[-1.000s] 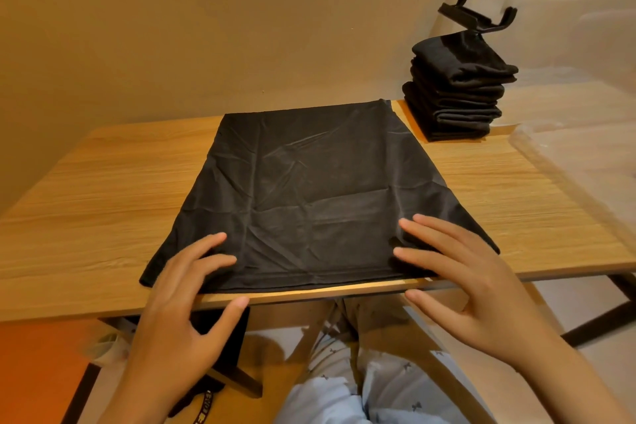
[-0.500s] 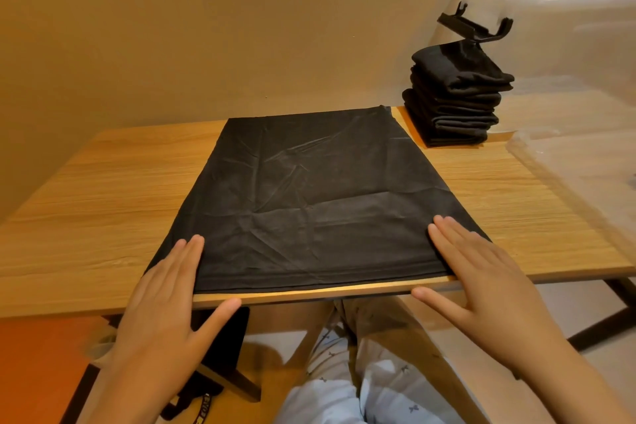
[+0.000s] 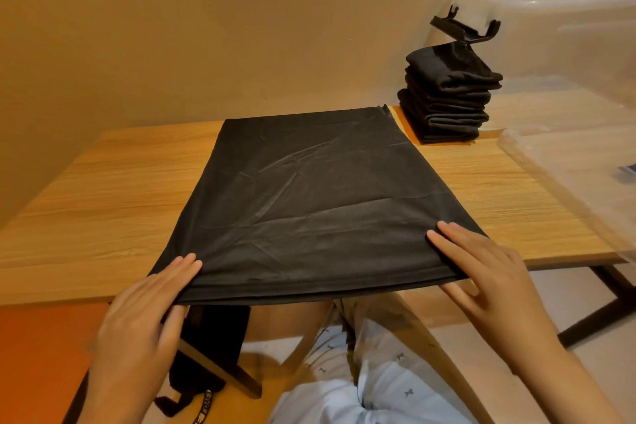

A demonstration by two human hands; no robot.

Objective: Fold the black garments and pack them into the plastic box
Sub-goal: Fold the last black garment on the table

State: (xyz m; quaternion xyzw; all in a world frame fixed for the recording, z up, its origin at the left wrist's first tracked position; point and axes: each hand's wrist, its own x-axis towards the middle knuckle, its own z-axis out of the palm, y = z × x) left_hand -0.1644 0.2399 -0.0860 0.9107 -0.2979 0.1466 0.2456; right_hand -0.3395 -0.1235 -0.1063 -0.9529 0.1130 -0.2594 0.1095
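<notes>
Garment [image 3: 309, 200] on table [image 3: 103, 200], near hem raised, L grip [image 3: 144, 317] & R grip [image 3: 481, 272] pinching its near corners

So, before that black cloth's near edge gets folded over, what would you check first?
1. Left hand pinches the black garment at its near left corner: ok.
2. Right hand pinches the near right corner: ok.
3. Garment lies flat on the table: ok, light creases only.
4. Folded stack stands clear of the garment's far corner: cannot tell.
5. Plastic box has room inside: cannot tell.
</notes>
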